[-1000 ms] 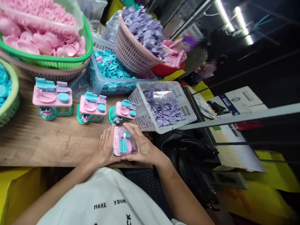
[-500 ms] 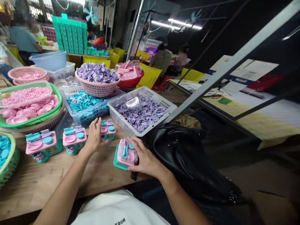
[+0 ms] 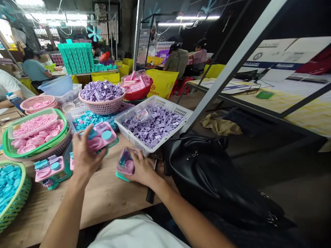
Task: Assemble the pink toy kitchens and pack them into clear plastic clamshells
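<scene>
My left hand (image 3: 84, 155) is closed around a toy kitchen (image 3: 103, 135) with a pink top, a round blue piece and a teal base, held above the wooden table. Wrapped round a second toy kitchen under a clear cover (image 3: 125, 162), my right hand (image 3: 143, 168) keeps it at the tabletop; its teal edge shows below. Another pink-and-teal toy kitchen (image 3: 51, 169) stands at the left. One more is mostly hidden behind my left hand. Just right of my right hand lies a hammer with a black handle (image 3: 150, 193).
Behind my hands are a white crate (image 3: 129, 133) of purple parts, a pink basket (image 3: 102, 106) of purple parts and a green basket (image 3: 10, 148) of pink parts. A black bag (image 3: 201, 172) and a slanting metal post (image 3: 219, 93) stand at the right. Several people sit farther back.
My left hand has taken hold of the third toy kitchen and lifted it off the table. The covered one in my right hand has shifted left. The view has levelled.
</scene>
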